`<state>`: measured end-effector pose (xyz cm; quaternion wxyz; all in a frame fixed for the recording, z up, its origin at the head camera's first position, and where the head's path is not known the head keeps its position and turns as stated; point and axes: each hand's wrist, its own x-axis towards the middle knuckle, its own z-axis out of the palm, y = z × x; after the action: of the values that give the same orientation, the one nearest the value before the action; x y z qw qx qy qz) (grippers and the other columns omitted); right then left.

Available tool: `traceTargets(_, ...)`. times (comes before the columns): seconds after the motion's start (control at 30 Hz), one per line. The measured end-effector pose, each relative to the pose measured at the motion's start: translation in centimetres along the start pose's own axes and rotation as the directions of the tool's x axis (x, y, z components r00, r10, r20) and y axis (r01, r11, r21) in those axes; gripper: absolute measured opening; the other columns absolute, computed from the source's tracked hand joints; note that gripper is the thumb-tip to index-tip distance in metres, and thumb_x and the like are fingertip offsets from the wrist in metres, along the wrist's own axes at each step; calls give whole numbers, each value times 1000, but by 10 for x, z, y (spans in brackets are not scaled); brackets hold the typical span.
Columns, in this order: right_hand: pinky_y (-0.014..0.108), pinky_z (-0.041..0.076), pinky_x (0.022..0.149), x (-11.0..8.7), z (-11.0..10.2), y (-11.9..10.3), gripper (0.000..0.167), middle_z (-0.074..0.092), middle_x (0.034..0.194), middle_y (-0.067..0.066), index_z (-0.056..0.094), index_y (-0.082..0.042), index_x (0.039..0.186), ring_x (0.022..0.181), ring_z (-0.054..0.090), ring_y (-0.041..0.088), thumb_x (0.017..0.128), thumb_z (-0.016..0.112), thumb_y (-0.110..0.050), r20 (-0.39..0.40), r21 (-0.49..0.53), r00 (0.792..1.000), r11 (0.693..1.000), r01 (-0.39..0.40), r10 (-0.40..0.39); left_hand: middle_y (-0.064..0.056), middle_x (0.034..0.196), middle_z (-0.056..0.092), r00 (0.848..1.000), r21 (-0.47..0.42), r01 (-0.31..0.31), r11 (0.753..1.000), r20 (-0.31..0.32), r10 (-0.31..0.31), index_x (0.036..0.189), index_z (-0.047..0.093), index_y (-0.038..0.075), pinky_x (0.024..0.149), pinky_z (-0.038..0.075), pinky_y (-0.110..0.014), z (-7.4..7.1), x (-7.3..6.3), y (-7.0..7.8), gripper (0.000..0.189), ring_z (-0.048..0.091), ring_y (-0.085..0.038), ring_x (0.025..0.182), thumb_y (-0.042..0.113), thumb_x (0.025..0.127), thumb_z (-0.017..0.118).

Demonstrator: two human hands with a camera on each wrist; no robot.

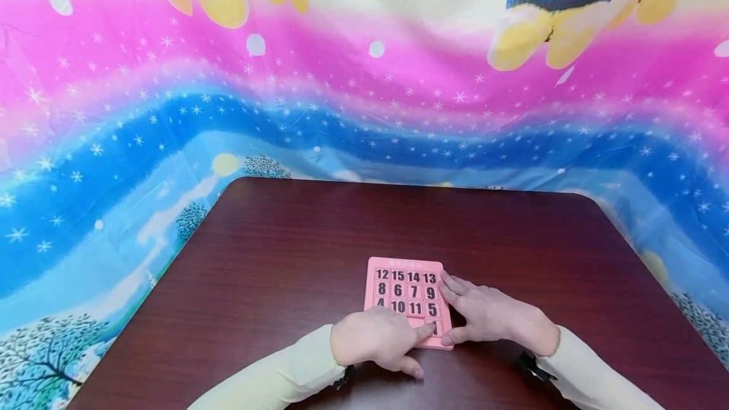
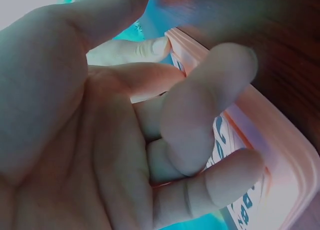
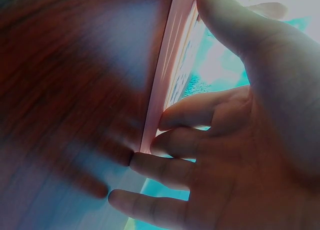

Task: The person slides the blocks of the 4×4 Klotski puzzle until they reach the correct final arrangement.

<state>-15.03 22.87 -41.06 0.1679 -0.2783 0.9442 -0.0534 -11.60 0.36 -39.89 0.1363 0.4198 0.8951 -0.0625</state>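
A pink number sliding puzzle lies flat on the table, its black-numbered tiles in rows. My left hand reaches over the lower left of it, index fingertip on the tile marked 1 in the bottom row. That hand hides part of the bottom row, and its thumb points off over the table. Along the puzzle's right edge rests my right hand, thumb by the lower right corner. In the right wrist view its fingers lie fairly straight against the puzzle's side.
The dark brown wooden table has rounded far corners. Behind it and at its sides hangs a colourful printed cloth. Both forearms wear light sleeves, with a black strap near the right wrist.
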Motion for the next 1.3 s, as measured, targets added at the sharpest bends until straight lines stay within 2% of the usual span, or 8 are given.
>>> traceTargets(0.3, 58, 41, 103, 0, 2, -2, 103, 25, 161, 20, 34, -2, 151, 145, 32, 39, 78, 69, -65, 8, 19, 1000, 1000, 1, -1, 5, 103, 73, 999, -41, 12, 999, 31, -11, 145, 45, 39, 78, 52, -28, 3, -7, -11, 68, 66, -8, 91, 66, 84, 62)
traceTargets(0.6, 59, 42, 102, 0, 4, -2, 102, 27, 159, 21, 36, -2, 150, 144, 33, 39, 77, 71, -64, -3, 10, 1000, 1000, 2, -2, 5, 89, 70, 1000, -44, 21, 999, 22, -20, 144, 47, 39, 71, 49, -26, 7, -18, -20, 66, 63, -5, 80, 65, 85, 62)
traceTargets(0.8, 60, 42, 101, 0, 4, -1, 103, 28, 159, 22, 35, 0, 150, 144, 33, 41, 78, 69, -65, -13, 5, 1000, 1000, 10, -10, 8, 93, 72, 999, -46, 35, 998, 11, -35, 142, 48, 42, 72, 50, -25, 8, -22, -24, 64, 64, -4, 83, 65, 84, 63)
traceTargets(1.07, 56, 43, 102, 0, 2, 1, 102, 26, 160, 20, 35, -2, 151, 144, 33, 38, 78, 69, -65, -5, -8, 1000, 1000, 12, -12, 8, 86, 67, 999, -64, 36, 997, -8, -37, 144, 47, 37, 72, 50, -29, 2, -13, -21, 67, 58, -4, 75, 63, 85, 63)
traceTargets(1.3, 58, 42, 102, -1, 1, 1, 101, 28, 159, 20, 36, -2, 150, 144, 33, 40, 78, 70, -63, -11, -5, 1000, 1000, 6, -6, 6, 90, 69, 999, -79, 37, 996, -5, -37, 147, 44, 34, 75, 51, -29, -4, 5, -19, 70, 61, -6, 80, 63, 86, 63)
